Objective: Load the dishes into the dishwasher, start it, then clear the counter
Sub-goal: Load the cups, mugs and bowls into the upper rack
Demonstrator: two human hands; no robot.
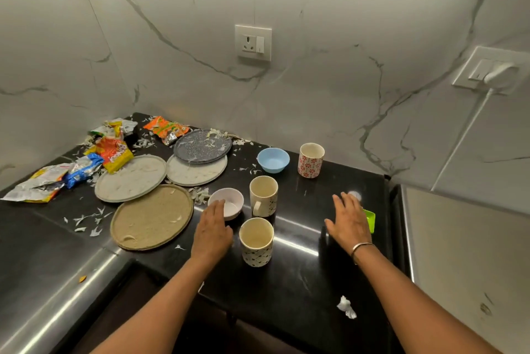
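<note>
Head view: left hand [213, 227], grip spread, touches near rim of white bowl [233, 199] lying just ahead; right hand [348, 219], also spread, empty, well apart over bench [301, 282].

My bench [301, 282]: four plates [152, 217], three mugs [256, 242], blue bowl [273, 160], wrappers [113, 153]. My left hand [213, 227] touches white bowl [231, 203]; right hand [348, 220] over green dish [370, 219].

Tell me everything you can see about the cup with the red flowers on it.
The cup with red flowers is a white, ceramic-looking tumbler printed with rows of red blossoms; no handle shows. It stands upright and looks empty, its inside cream-coloured. It sits on the black counter near the marble wall, right of the blue bowl and apart from it. Nothing else touches it.
</note>
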